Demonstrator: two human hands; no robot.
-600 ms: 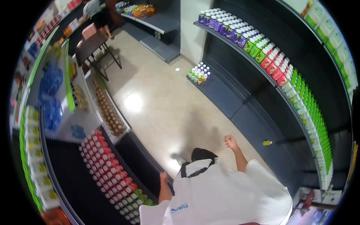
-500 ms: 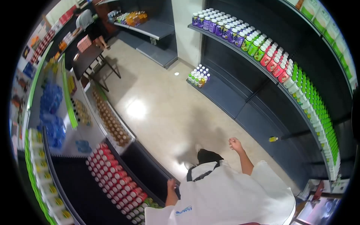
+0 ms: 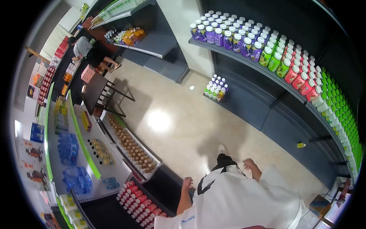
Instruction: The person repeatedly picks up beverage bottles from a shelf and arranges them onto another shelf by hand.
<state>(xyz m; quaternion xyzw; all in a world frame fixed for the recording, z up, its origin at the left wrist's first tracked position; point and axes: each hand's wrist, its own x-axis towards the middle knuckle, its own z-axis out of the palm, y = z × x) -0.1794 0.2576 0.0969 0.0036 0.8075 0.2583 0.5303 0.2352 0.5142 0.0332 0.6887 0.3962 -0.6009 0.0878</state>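
Observation:
My left hand (image 3: 187,183) hangs beside my body, near the dark lower shelf on the left. Its fingers are loosely bent, and I see nothing in it. On the other side, my right hand (image 3: 249,165) hangs over the floor with relaxed fingers, also holding nothing visible. Red cans (image 3: 139,202) stand in rows to the left of my left hand. To the right of my right hand, a small yellow bottle (image 3: 301,145) lies on the low grey shelf (image 3: 280,131). Neither hand touches any goods.
Purple bottles (image 3: 218,36), green bottles (image 3: 274,61) and red bottles (image 3: 299,79) line the right shelf. Small bottles (image 3: 216,89) cluster below. Ahead left are a dark folding table (image 3: 95,89), brown-capped bottles (image 3: 131,145) and a person (image 3: 84,49) at a far shelf. Pale floor (image 3: 171,107) runs between shelves.
The view has shifted, so the shelves and table sit further right and lower. My right hand has swung back closer to my body; my left hand has come slightly forward.

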